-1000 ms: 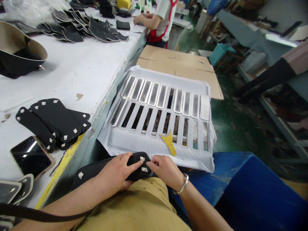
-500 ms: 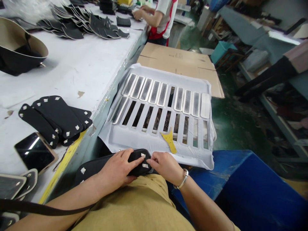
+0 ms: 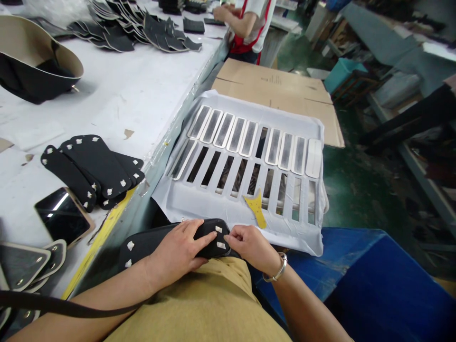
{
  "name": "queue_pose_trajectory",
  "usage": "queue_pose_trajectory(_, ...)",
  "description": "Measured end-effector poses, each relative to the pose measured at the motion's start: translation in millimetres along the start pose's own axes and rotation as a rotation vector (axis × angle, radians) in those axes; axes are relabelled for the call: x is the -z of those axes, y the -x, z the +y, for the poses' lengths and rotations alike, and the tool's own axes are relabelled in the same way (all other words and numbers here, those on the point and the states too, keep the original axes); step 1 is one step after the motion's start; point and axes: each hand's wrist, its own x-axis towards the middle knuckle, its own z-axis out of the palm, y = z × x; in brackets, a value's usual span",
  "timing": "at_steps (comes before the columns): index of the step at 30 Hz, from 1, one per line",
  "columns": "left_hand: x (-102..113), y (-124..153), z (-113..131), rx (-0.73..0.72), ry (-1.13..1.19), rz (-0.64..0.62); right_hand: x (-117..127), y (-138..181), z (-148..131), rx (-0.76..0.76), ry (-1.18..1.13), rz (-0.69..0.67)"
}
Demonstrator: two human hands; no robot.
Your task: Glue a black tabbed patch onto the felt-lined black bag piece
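Rn my left grip (image 3: 180, 249) is clasped across a black strip (image 3: 153, 240), index finger out, its tip right by the white tabs (image 3: 221, 245) at the strip's R end. Strip runs out from under that grip on both sides, just in front of the tan top (image 3: 203, 299). My right grip (image 3: 251, 247) has thumb + index pressed together at the strip's rounded end; can't tell if anything tiny's pinched btwn them.

Yellow piece (image 3: 256, 211) is just beyond the R grip, on the slotted rack (image 3: 199, 202) w/ grey cover. Blue bin (image 3: 384, 266) is to the R of that grip. Off L of my L grip, on the desk (image 3: 142, 90): pile of black pieces (image 3: 96, 164) w/ white tabs, phone (image 3: 62, 213) nearer me.
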Motion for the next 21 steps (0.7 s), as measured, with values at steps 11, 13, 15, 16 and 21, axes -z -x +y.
queue_pose_trajectory(11,-4.4,4.2,-6.7,0.007,0.045,0.027,-1.3,3.0,3.0,0.031,-0.033,0.017)
queue_pose_trajectory(13,-4.4,3.9,-6.1,0.01,0.041,0.021,-1.0,2.1,3.3,0.025,-0.014,0.006)
queue_pose_trajectory(15,-4.2,3.5,-6.0,0.006,0.035,0.014,0.2,1.5,2.5,0.022,-0.002,-0.014)
queue_pose_trajectory(16,-3.9,3.3,-6.1,0.002,0.031,0.012,0.9,1.2,2.0,0.021,0.005,-0.023)
queue_pose_trajectory(21,-2.1,3.0,-6.4,-0.019,0.001,0.001,1.9,0.4,-0.5,0.016,0.035,-0.018)
